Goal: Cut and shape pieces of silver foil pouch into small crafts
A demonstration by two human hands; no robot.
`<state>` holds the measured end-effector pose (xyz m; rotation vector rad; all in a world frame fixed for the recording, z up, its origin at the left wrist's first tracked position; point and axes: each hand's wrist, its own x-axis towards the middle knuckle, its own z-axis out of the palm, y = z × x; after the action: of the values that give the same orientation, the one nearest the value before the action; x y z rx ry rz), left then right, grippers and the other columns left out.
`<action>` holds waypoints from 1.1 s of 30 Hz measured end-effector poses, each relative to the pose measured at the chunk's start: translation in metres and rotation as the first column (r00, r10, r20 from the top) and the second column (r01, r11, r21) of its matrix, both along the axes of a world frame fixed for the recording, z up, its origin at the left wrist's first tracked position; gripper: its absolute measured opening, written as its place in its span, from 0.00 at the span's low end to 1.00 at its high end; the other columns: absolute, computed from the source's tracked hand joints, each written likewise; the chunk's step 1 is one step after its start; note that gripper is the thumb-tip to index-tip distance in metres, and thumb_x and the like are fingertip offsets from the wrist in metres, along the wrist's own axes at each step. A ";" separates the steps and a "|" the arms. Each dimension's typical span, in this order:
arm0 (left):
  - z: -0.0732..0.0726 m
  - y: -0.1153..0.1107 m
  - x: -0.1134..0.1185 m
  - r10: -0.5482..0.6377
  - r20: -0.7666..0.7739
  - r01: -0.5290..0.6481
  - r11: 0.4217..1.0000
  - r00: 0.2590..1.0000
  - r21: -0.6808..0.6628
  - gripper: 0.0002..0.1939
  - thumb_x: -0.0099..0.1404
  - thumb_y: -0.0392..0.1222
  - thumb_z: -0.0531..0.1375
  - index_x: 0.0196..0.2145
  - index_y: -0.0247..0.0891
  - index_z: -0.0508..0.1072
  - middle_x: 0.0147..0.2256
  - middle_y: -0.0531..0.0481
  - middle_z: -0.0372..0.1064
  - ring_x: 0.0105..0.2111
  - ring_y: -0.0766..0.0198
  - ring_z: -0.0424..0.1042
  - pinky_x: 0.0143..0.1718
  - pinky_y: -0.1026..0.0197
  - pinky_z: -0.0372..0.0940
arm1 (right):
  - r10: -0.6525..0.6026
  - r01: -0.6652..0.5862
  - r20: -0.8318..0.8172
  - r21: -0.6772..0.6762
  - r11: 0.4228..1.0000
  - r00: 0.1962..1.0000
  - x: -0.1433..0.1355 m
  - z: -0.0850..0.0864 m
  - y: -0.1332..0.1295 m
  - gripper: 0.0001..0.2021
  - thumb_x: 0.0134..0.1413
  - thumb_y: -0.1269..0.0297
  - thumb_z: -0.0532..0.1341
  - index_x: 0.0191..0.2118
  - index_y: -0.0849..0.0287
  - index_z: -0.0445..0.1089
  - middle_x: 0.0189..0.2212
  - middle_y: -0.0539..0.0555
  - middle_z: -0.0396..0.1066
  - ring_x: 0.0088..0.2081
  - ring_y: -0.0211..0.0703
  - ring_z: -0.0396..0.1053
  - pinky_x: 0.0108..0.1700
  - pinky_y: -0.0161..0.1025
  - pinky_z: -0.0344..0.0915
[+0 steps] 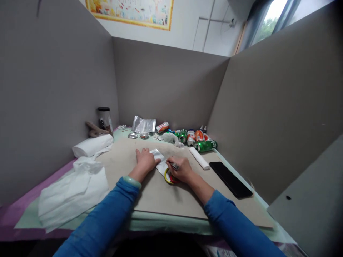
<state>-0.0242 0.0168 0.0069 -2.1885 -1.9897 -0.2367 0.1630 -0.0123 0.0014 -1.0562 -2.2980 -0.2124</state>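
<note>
A silver sheet [162, 165], a narrow strip apparently of metal, lies on the tan board [158, 200]. My left hand [146, 160] rests flat beside it, fingers apart and thumb pressing its edge. In my right hand [180, 167] a slim pen-like tool [175, 166] is pinched, its tip against or just above the strip; the exact kind is unclear. Partly under my right hand is a yellow and red ring-shaped item [166, 177], perhaps scissors handles or a tape roll.
Several drink cans [205, 146] and a larger silver sheet [144, 125] are along the back. At right lie a black phone [230, 179] and a white bar [199, 158]. White tissue [72, 192], a paper roll [93, 145] and a lidded jar [104, 119] are at left. Grey partitions enclose the table.
</note>
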 end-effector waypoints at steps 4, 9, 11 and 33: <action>0.000 0.000 -0.001 0.005 0.012 -0.005 1.000 1.000 -0.013 0.29 0.61 0.61 0.52 0.42 0.33 0.76 0.48 0.32 0.65 0.50 0.43 0.58 0.53 0.40 0.43 | 0.010 -0.010 -0.001 0.011 1.000 1.000 -0.002 0.001 -0.002 0.11 0.58 0.63 0.52 0.34 0.60 0.71 0.26 0.55 0.74 0.29 0.39 0.69 0.32 0.33 0.56; 0.000 -0.002 -0.001 -0.006 -0.012 0.006 1.000 1.000 0.008 0.28 0.62 0.61 0.51 0.40 0.33 0.76 0.47 0.33 0.66 0.49 0.44 0.57 0.52 0.42 0.46 | -0.008 0.009 0.032 -0.015 1.000 0.999 0.003 -0.001 0.001 0.11 0.58 0.64 0.51 0.34 0.60 0.70 0.27 0.55 0.74 0.31 0.39 0.70 0.34 0.33 0.57; 0.000 -0.003 0.000 -0.007 -0.029 0.007 1.000 1.000 0.026 0.28 0.62 0.61 0.52 0.39 0.33 0.77 0.46 0.33 0.66 0.48 0.45 0.58 0.51 0.42 0.47 | -0.043 0.044 0.065 -0.019 0.999 0.997 0.003 -0.003 0.003 0.11 0.57 0.64 0.52 0.35 0.59 0.70 0.28 0.55 0.74 0.31 0.40 0.70 0.34 0.33 0.57; 0.019 -0.010 -0.014 -0.460 0.039 0.461 0.884 0.887 -0.073 0.12 0.61 0.42 0.53 0.31 0.43 0.77 0.36 0.48 0.74 0.52 0.52 0.59 0.58 0.42 0.35 | -0.329 0.326 -0.015 -0.092 0.941 0.944 0.055 -0.009 0.049 0.12 0.54 0.62 0.55 0.43 0.55 0.70 0.32 0.53 0.74 0.33 0.42 0.69 0.34 0.33 0.56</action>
<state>-0.0385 0.0066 0.0258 -2.6966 -1.4745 -0.2425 0.2184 0.0366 -0.0076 -1.4768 -2.1083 -0.2259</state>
